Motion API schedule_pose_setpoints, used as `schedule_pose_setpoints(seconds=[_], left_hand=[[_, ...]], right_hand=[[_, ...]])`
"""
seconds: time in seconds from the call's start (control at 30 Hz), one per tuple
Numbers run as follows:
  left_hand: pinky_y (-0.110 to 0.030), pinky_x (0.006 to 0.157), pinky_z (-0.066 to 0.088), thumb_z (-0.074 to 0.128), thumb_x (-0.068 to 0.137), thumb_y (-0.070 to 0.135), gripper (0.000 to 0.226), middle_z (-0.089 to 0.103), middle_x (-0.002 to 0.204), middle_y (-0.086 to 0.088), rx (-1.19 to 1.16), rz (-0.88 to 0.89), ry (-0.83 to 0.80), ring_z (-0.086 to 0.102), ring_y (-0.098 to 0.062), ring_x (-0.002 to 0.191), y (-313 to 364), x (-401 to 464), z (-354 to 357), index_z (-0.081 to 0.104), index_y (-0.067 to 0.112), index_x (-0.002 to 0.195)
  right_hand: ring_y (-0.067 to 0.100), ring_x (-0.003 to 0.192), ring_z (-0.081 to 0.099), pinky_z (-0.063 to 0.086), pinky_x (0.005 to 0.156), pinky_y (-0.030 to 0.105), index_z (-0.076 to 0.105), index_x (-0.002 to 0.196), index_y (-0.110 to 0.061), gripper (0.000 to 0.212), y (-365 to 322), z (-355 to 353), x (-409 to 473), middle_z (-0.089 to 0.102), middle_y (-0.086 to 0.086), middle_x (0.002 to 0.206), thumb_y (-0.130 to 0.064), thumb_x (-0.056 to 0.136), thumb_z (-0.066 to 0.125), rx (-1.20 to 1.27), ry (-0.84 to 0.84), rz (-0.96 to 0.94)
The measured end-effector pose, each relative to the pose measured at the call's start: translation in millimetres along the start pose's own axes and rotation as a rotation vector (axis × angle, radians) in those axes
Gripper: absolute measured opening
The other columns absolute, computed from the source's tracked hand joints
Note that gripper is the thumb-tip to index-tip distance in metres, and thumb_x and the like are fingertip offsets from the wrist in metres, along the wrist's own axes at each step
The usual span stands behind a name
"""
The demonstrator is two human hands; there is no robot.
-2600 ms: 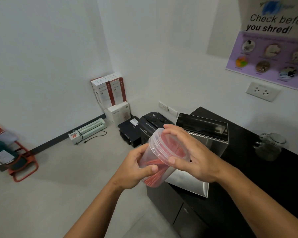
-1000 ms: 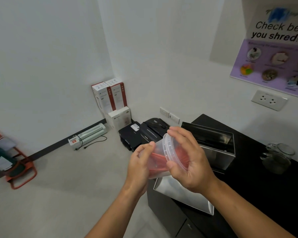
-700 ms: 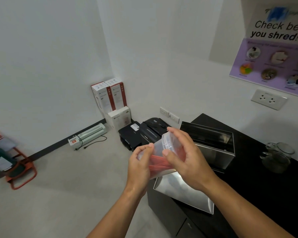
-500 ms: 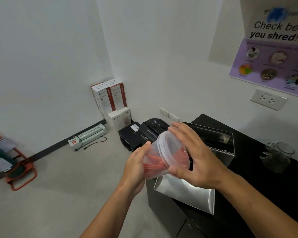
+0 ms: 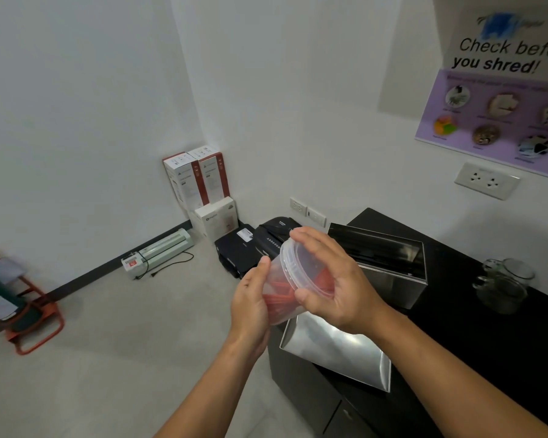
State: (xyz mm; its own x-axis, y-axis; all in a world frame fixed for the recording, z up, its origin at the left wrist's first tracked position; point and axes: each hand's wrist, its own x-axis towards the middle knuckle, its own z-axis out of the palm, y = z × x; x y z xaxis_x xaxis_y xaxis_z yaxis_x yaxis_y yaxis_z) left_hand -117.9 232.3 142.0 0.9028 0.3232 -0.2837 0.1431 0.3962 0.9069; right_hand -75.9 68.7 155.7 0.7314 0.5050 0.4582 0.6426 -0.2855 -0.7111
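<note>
Noted: clear tub [image 5: 277,290] of red sticks held tipped in mid-air over the steel tray [image 5: 345,355] — left hand [image 5: 250,300] wrapped round its body as anchor, right hand [image 5: 340,289] clasping the lid [image 5: 301,267] by its rim, evidently to work it.

**Office shredding corner**

You're in an office utility room. A paper shredder [image 5: 274,240] sits on the floor, with a "Check before you shred!" poster [image 5: 500,90] above and right of it, a laminator [image 5: 159,252] to its left and cartons [image 5: 200,181] behind it.
</note>
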Motion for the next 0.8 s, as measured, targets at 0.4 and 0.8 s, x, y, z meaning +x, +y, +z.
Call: schedule_pose_setpoints(seconds=[0.4, 0.8], left_hand=[[-0.022, 0.055, 0.055, 0.071, 0.097, 0.037, 0.031, 0.072, 0.079, -0.011, 0.117, 0.161, 0.095, 0.072, -0.015, 0.062, -23.0, 4.8, -6.1, 0.069, 0.006, 0.092], [-0.026, 0.063, 0.058, 0.064, 0.101, 0.036, 0.048, 0.076, 0.079, -0.015, 0.090, 0.150, 0.025, 0.074, -0.017, 0.067, -10.3, -1.3, 5.0, 0.067, -0.011, 0.103]], right_hand=[[0.000, 0.142, 0.042, 0.040, 0.118, 0.039, 0.038, 0.156, -0.035, 0.088, -7.3, 12.3, -1.4, 0.044, -0.018, 0.153, -0.069, 0.078, 0.059, 0.111, 0.033, 0.385], [0.022, 0.149, 0.041, 0.041, 0.117, 0.045, 0.046, 0.154, -0.020, 0.079, -2.1, -2.2, -11.7, 0.043, 0.000, 0.157, -0.048, 0.083, 0.067, 0.044, 0.096, 0.080]])
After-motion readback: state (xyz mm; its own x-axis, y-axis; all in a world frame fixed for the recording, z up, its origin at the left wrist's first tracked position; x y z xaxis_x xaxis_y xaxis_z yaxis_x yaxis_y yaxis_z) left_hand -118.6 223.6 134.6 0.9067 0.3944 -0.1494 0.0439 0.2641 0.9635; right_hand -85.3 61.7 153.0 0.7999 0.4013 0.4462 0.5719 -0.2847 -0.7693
